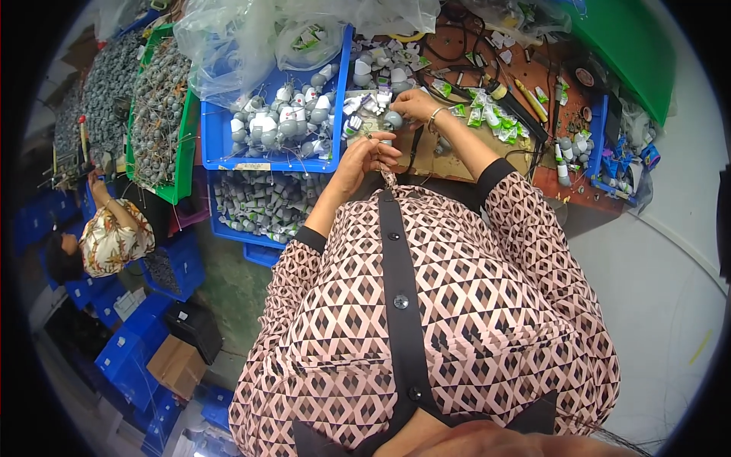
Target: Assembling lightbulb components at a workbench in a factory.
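Note:
At the near edge of the work table, my right hand [419, 105] pinches a small grey ball-shaped part [394, 119] between its fingertips. Just below and to the left is my left hand [364, 160], its fingers curled together; a bit of grey shows by its fingertips, but what they grip is hidden. Beyond the hands lie several white-sleeved parts with grey round ends [399, 76]. Left of them, a blue tray [339, 114] holds many similar grey-and-white parts with thin wires [274, 122].
Green-and-white wrappers [495, 118], a yellow-handled tool [531, 100] and black cables lie on the right. Another blue bin [266, 206] sits under the tray. Grey wired parts fill a green bin [186, 152] on the left; a co-worker [114, 236] works beyond. A green panel [632, 53] rises far right.

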`<control>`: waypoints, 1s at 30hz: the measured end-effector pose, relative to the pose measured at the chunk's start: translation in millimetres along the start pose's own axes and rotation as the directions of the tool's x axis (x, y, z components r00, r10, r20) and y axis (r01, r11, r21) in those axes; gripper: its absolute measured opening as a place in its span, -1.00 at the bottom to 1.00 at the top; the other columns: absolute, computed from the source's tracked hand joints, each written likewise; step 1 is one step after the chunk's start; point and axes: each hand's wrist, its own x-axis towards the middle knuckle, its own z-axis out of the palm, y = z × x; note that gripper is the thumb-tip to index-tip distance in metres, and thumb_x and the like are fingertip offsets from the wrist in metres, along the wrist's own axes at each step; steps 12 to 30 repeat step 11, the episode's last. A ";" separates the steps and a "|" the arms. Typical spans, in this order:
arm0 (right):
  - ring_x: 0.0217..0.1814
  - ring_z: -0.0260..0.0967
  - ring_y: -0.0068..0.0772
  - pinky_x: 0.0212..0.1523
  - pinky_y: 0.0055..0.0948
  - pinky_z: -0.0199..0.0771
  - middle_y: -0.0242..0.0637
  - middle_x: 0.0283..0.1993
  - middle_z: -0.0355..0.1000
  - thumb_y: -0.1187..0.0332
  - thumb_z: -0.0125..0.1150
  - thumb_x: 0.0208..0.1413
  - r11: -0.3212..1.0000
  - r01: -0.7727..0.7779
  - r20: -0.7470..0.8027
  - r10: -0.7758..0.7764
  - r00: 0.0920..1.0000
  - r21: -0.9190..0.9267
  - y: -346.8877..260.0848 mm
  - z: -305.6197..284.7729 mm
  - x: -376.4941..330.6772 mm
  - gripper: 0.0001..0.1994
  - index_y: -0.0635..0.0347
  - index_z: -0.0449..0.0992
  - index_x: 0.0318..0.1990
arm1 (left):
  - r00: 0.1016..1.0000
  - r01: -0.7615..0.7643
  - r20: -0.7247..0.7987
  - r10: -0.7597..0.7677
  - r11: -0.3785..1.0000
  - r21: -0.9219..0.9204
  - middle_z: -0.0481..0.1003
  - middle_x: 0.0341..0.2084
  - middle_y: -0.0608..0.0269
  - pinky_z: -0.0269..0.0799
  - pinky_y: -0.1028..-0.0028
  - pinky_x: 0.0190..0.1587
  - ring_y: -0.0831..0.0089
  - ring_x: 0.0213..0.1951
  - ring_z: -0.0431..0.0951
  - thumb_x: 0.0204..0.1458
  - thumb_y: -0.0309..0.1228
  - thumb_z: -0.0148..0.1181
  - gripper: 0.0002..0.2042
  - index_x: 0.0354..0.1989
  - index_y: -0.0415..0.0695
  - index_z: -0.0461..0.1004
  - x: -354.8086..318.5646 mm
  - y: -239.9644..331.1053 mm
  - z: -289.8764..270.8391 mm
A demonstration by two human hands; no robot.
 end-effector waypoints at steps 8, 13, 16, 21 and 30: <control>-0.53 0.27 -0.62 -0.61 -0.54 0.41 -0.46 -0.59 0.31 0.28 0.20 -0.08 0.999 -0.043 0.103 0.044 0.994 -0.011 -3.4 -8.2 11.4 -0.84 0.16 0.49 -0.42 | 0.998 0.044 -0.048 -0.040 0.995 0.086 0.49 -0.35 0.20 0.39 0.54 -0.22 0.51 -0.30 0.50 0.09 -0.37 -0.08 -0.68 0.00 -0.23 0.27 -0.1 -0.8 -2.4; -0.49 0.34 -0.58 -0.49 -0.36 0.49 -0.42 -0.39 0.47 0.28 0.21 -0.09 0.996 0.021 0.170 -0.006 0.985 -0.086 3.8 -8.0 19.2 -0.84 0.11 0.51 -0.36 | 0.996 0.065 -0.073 -0.059 0.995 0.081 0.49 -0.36 0.22 0.39 0.54 -0.22 0.51 -0.31 0.50 0.09 -0.36 -0.07 -0.67 0.01 -0.23 0.26 -0.9 -2.0 -3.6; -0.49 0.34 -0.58 -0.49 -0.36 0.49 -0.42 -0.39 0.47 0.28 0.21 -0.09 0.996 0.021 0.170 -0.006 0.985 -0.086 3.8 -8.0 19.2 -0.84 0.11 0.51 -0.36 | 0.996 0.065 -0.073 -0.059 0.995 0.081 0.49 -0.36 0.22 0.39 0.54 -0.22 0.51 -0.31 0.50 0.09 -0.36 -0.07 -0.67 0.01 -0.23 0.26 -0.9 -2.0 -3.6; -0.49 0.34 -0.58 -0.49 -0.36 0.49 -0.42 -0.39 0.47 0.28 0.21 -0.09 0.996 0.021 0.170 -0.006 0.985 -0.086 3.8 -8.0 19.2 -0.84 0.11 0.51 -0.36 | 0.996 0.065 -0.073 -0.059 0.995 0.081 0.49 -0.36 0.22 0.39 0.54 -0.22 0.51 -0.31 0.50 0.09 -0.36 -0.07 -0.67 0.01 -0.23 0.26 -0.9 -2.0 -3.6; -0.49 0.34 -0.58 -0.49 -0.36 0.49 -0.42 -0.39 0.47 0.28 0.21 -0.09 0.996 0.021 0.170 -0.006 0.985 -0.086 3.8 -8.0 19.2 -0.84 0.11 0.51 -0.36 | 0.996 0.065 -0.073 -0.059 0.995 0.081 0.49 -0.36 0.22 0.39 0.54 -0.22 0.51 -0.31 0.50 0.09 -0.36 -0.07 -0.67 0.01 -0.23 0.26 -0.9 -2.0 -3.6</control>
